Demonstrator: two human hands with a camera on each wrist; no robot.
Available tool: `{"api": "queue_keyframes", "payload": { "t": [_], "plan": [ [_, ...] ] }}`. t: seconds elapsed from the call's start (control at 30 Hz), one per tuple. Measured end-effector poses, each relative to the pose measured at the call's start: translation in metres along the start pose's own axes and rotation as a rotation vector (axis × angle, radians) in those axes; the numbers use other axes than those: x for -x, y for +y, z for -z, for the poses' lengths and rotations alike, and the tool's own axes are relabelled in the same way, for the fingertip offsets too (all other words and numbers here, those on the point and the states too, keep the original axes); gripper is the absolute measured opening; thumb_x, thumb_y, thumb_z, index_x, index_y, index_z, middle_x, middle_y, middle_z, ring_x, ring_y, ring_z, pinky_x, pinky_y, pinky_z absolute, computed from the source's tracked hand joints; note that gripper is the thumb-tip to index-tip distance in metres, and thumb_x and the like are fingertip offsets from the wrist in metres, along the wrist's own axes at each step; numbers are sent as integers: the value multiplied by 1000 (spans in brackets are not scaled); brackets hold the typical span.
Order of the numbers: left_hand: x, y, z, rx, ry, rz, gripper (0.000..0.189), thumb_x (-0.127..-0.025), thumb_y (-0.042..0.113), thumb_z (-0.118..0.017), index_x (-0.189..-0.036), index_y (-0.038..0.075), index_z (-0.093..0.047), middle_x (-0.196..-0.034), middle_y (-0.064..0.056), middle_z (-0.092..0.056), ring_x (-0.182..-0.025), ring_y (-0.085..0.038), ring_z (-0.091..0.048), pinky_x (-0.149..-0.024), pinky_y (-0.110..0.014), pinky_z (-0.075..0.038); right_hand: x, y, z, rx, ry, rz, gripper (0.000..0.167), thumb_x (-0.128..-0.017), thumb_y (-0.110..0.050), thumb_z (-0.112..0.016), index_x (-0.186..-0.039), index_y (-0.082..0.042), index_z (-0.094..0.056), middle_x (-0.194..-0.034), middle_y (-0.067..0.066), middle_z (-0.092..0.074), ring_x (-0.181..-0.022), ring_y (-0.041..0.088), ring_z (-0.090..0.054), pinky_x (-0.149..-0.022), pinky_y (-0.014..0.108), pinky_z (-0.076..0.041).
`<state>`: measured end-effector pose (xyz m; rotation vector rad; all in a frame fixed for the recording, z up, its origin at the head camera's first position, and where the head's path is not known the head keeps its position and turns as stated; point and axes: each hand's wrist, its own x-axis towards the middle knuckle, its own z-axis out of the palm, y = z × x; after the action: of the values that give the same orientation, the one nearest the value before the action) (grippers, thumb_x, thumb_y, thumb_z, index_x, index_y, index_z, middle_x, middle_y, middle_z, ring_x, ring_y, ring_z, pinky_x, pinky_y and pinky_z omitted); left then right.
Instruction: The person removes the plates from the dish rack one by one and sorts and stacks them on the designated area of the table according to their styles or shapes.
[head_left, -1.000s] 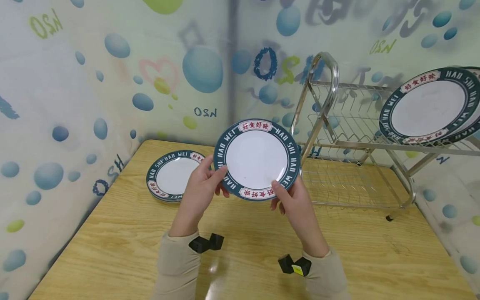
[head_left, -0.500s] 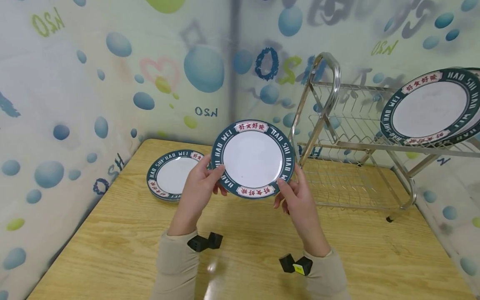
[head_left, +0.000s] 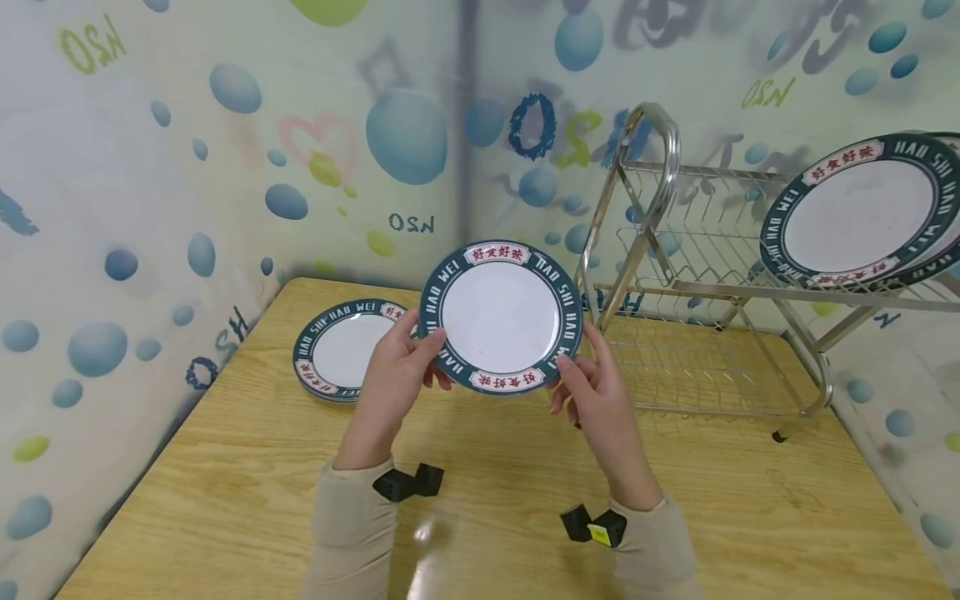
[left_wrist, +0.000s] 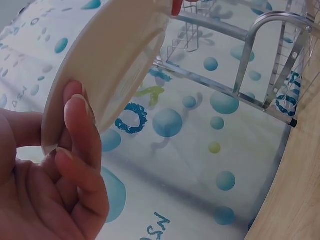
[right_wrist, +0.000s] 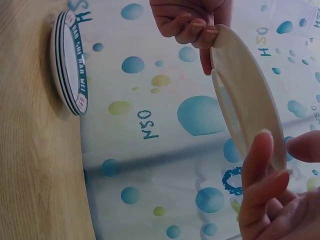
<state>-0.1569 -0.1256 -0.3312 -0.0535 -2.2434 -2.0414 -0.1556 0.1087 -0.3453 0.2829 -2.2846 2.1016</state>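
Plate stack (head_left: pixel 348 354) near the table's (head_left: pixel 487 533) far-left corner; dish rack (head_left: pixel 750 292) at the far-right corner, racked plates (head_left: pixel 858 217) in its upper tier; held plate (head_left: pixel 501 317) above the table, between stack and rack.

Left hand (head_left: pixel 392 371) and right hand (head_left: pixel 602 396) are raised — both pinching.

we see a smooth, glossy plate (head_left: pixel 501 318), shiny metal rack (head_left: pixel 738 291), wood-grained table (head_left: pixel 487 458) and matt cloth sleeves (head_left: pixel 352 521).

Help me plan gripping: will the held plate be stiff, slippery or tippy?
The plate is probably stiff: held at its rim by the left hand and right hand, it shows no sag. Its shiny face may be slippery. Its wide, shallow shape should resist tipping when laid flat.
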Motion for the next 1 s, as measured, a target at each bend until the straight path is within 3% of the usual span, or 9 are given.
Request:
{"api": "queue_keyframes", "payload": {
  "t": [1.0],
  "plan": [
    [-6,-9,2,-66,23,36,35,-92,29,-48,-126,25,-43,-71,-10,-63,-57,-28,-56,-54,-30,-42,-5,2,6,15,8,1,47,-93,-19,-47,-135,-32,-30,-85,21,-54,-57,26,-53,-43,26,-39]
  ]
}}
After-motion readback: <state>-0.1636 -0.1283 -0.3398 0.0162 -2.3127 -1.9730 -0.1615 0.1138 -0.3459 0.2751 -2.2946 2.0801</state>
